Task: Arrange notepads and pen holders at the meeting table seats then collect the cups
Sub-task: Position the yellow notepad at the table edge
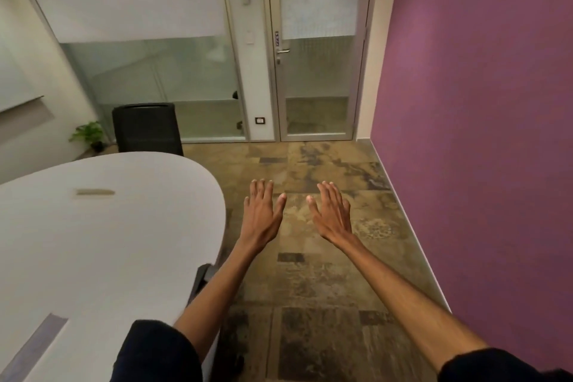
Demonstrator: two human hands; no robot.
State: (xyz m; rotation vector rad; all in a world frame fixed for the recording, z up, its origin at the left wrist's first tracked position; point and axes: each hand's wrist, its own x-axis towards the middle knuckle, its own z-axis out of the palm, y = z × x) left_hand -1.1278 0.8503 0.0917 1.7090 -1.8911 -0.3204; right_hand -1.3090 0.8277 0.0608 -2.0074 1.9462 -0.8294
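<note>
Hands empty: left hand (262, 214) and right hand (333, 215) spread flat, fingers straight, above floor (310, 295) beside table (108, 242). Notepads, pen holders, cups unseen; presumably light, grasp by edges.

Purple wall (480, 102), stone-tile floor (325, 304), frosted glass door (316, 56), black chair (145, 129).

Counter (93, 242) sitting near left. Chair (145, 127) standing at its far end, plant (90, 133) sitting just left of it. Door (316, 71) standing far, middle. Wall (480, 133) running along the right. Left hand (263, 214) and right hand (333, 214) hovering side by side over floor (325, 288), right of counter.
</note>
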